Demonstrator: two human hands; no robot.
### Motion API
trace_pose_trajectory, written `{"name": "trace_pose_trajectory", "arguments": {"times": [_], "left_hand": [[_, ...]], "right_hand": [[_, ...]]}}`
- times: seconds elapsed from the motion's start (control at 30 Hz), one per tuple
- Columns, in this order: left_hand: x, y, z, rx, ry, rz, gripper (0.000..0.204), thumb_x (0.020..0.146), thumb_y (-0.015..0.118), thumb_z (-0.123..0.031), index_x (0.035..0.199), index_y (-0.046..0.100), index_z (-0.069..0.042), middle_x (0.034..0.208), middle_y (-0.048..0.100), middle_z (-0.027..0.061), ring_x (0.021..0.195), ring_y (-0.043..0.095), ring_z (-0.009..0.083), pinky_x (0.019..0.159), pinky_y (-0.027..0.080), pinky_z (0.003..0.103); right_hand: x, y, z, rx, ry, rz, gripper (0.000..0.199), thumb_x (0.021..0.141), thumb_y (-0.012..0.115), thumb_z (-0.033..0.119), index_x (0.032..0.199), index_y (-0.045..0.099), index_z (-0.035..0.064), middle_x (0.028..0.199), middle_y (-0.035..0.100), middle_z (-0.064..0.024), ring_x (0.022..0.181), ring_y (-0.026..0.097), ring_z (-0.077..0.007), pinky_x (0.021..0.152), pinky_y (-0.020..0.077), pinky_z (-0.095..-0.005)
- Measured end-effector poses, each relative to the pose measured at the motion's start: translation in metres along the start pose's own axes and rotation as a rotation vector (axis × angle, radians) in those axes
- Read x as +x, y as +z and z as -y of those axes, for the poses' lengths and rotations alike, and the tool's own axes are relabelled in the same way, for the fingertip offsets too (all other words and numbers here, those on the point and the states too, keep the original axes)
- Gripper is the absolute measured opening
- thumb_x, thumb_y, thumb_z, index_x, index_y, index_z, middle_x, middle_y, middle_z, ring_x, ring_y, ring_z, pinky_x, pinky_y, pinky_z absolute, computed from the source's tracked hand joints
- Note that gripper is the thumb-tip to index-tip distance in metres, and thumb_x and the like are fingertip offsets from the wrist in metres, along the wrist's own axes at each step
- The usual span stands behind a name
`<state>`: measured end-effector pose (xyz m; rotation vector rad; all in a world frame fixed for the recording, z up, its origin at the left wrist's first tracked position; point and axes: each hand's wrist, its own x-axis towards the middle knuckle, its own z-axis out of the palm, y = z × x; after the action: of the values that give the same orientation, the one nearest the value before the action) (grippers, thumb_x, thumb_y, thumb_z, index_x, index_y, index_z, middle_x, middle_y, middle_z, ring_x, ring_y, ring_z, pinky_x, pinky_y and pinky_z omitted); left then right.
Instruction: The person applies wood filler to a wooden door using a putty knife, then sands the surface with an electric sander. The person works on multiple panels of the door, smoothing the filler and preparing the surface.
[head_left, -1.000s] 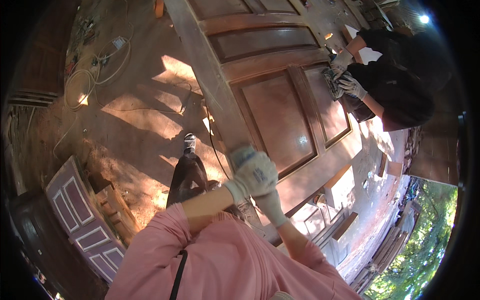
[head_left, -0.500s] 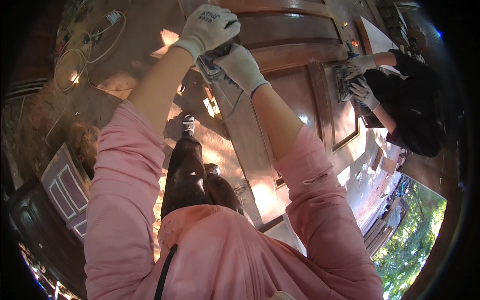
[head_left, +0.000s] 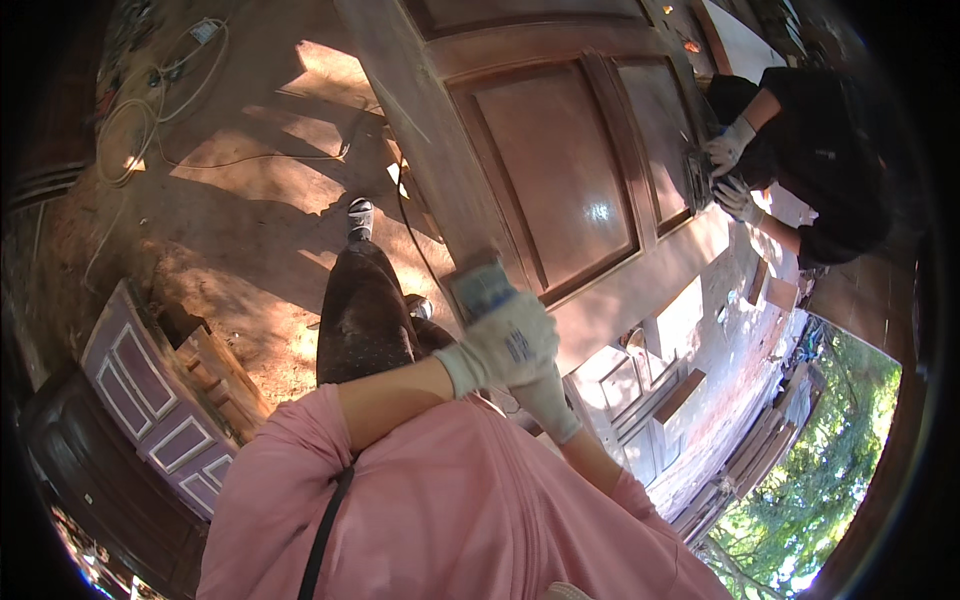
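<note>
My left hand (head_left: pixel 508 342), in a white knit glove, is closed over a grey-blue corded hand sander (head_left: pixel 480 287). Behind and below it, my gloved right hand (head_left: pixel 546 408) grips the back of the same tool; its fingers are mostly hidden by the left. The sander rests on the near left corner of a brown panelled wooden door (head_left: pixel 560 170), close to my body. A dark cord (head_left: pixel 415 225) runs from the tool along the door's left edge.
At the right, a person in black (head_left: pixel 825 160) works a dark tool (head_left: pixel 697 180) on the same door with gloved hands. Purple and white panelled doors (head_left: pixel 150 390) lean at lower left. A coiled pale cable (head_left: pixel 130 150) lies on the dirt floor; planks (head_left: pixel 760 440) lie at lower right.
Both my hands have drawn the sander from the door's far left side back toward my body, along its left edge. The other person's hands have shifted slightly nearer and to the right.
</note>
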<state>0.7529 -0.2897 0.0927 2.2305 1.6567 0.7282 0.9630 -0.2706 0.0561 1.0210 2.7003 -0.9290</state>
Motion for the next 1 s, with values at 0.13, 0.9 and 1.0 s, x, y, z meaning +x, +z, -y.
{"name": "trace_pose_trajectory", "arguments": {"times": [0.13, 0.9, 1.0], "left_hand": [[-0.004, 0.048, -0.043, -0.202, 0.128, -0.078, 0.022, 0.086, 0.060, -0.039, 0.084, 0.065, -0.017, 0.082, 0.060, 0.0026, 0.084, 0.060, 0.0215, 0.087, 0.044, 0.039], [0.092, -0.181, 0.411, 0.535, -0.251, -0.386, 0.027, 0.089, 0.059, -0.037, 0.075, 0.070, -0.018, 0.084, 0.070, 0.0071, 0.088, 0.068, 0.0276, 0.084, 0.050, 0.045], [0.090, -0.179, 0.417, 0.485, -0.322, -0.465, 0.026, 0.091, 0.057, -0.036, 0.078, 0.070, -0.018, 0.083, 0.070, 0.0067, 0.088, 0.068, 0.0272, 0.084, 0.050, 0.045]], "right_hand": [[-0.074, 0.005, -0.030, -0.310, 0.090, 0.080, 0.030, 0.088, 0.071, 0.031, 0.112, 0.072, 0.0127, 0.104, 0.073, -0.0142, 0.092, 0.071, -0.0343, 0.078, 0.0570, -0.0466], [0.492, -0.095, 0.152, 0.031, -0.007, -0.072, 0.046, 0.081, 0.072, 0.039, 0.108, 0.073, 0.0015, 0.104, 0.075, -0.0209, 0.101, 0.071, -0.0379, 0.088, 0.0566, -0.0452], [0.497, -0.091, 0.160, 0.056, 0.007, -0.038, 0.047, 0.081, 0.072, 0.039, 0.110, 0.072, 0.0016, 0.109, 0.075, -0.0225, 0.108, 0.071, -0.0376, 0.093, 0.0559, -0.0452]]}}
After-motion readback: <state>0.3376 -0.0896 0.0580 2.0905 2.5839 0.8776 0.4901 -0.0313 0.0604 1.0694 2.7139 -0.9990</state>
